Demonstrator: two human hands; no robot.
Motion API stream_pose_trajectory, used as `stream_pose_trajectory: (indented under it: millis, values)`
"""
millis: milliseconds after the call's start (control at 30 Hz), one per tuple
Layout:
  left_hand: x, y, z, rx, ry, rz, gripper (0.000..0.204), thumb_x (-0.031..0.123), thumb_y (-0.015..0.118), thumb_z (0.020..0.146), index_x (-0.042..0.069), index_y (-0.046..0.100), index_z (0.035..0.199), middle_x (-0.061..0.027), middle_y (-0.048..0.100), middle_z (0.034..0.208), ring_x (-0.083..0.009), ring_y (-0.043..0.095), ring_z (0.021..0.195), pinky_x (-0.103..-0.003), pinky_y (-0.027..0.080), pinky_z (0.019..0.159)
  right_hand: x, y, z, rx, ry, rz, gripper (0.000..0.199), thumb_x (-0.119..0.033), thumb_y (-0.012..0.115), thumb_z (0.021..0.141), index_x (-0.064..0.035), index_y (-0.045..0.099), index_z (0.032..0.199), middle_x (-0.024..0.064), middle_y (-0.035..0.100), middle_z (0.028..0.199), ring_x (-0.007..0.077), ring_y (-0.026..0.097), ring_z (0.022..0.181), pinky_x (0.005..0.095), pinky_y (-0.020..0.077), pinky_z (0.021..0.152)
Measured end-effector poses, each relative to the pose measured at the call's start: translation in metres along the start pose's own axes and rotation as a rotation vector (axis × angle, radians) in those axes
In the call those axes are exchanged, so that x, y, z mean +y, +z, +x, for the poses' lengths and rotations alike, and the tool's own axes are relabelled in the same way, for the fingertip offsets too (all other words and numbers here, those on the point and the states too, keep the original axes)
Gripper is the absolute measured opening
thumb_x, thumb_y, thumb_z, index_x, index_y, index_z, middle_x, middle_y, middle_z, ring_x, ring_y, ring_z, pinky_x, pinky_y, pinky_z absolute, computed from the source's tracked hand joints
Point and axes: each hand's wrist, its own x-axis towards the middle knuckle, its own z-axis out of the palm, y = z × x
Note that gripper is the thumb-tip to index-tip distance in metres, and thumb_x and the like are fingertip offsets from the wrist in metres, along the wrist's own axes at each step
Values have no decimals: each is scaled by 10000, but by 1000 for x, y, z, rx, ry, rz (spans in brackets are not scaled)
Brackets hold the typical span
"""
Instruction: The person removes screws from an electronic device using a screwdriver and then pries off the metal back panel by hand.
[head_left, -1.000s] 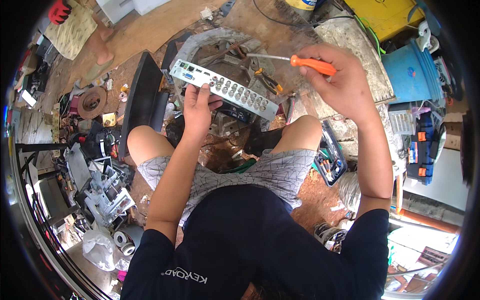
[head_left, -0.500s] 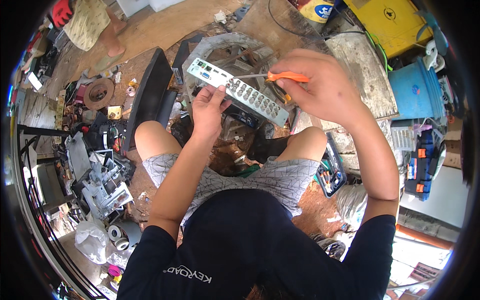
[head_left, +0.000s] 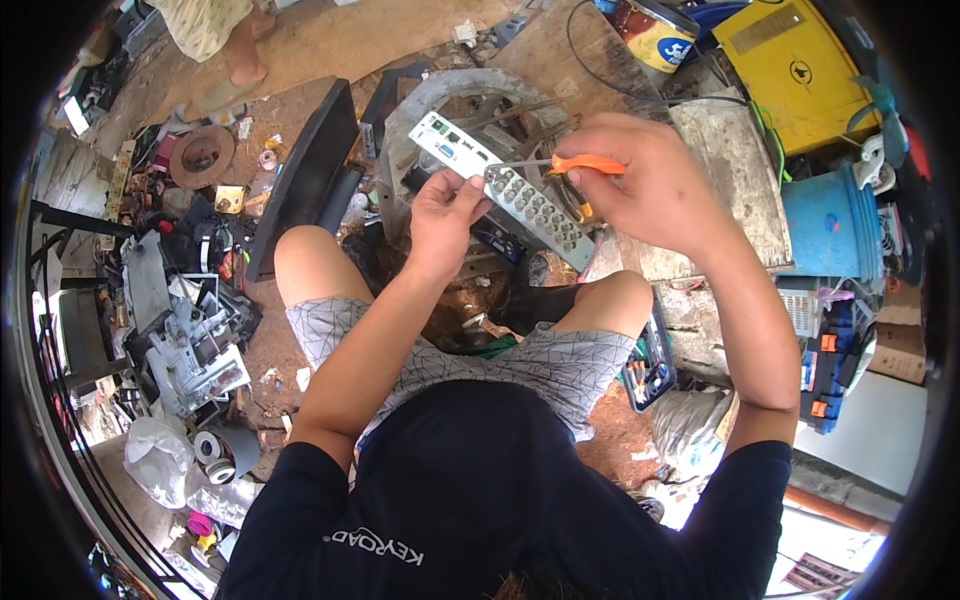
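Perforated grey metal panel with port cut-outs, held tilted above the person's knees. Left hand pinches its lower edge, fingers closed on it. Right hand wraps the orange-handled screwdriver, shaft apparently meeting the panel's top edge; exact contact unclear. Blue bucket and yellow case well off right.

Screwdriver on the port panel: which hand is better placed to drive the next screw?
Right. The right hand holds the orange-handled screwdriver, tip at the grey port panel; the left hand steadies the panel.
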Motion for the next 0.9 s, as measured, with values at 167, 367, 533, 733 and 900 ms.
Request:
stream_pose_trajectory:
  millis: [167,367,533,733,900]
  values:
    - [0,1,0,-4,7,-9,92,131,644,968,56,594,950,-26,652,982,-108,632,897,-297,568,829,1,0,3,-26,9,-2,173,-27,661,757,-2,701,922,175,666,864,379,653,797,433,526,724]
    - [-2,-1,2,-42,7,20,82,151,613,989,74,595,1011,-9,672,1018,-96,638,940,-310,542,884,3,0,6,-36,-6,-1,171,-31,659,761,-1,700,925,176,663,861,381,650,810,434,524,730]
    - [-3,-1,3,-47,4,34,81,151,614,989,76,596,1014,-11,672,1023,-93,634,942,-311,539,884,3,-2,6,-81,-21,-45,205,-7,668,768,-12,684,972,147,675,919,347,664,796,379,530,695]
    - [-2,-1,3,-44,8,36,82,152,612,990,76,592,1015,-7,666,1012,-92,630,938,-315,534,889,2,-2,7,-60,-12,-40,207,5,667,769,-14,688,974,146,678,921,349,665,810,387,532,717]
    - [1,4,2,-9,14,25,129,143,632,975,41,569,928,-36,634,978,-118,621,908,-320,565,856,3,-1,9,-39,-1,-15,180,-27,662,762,9,702,935,172,673,880,371,664,803,422,533,727]
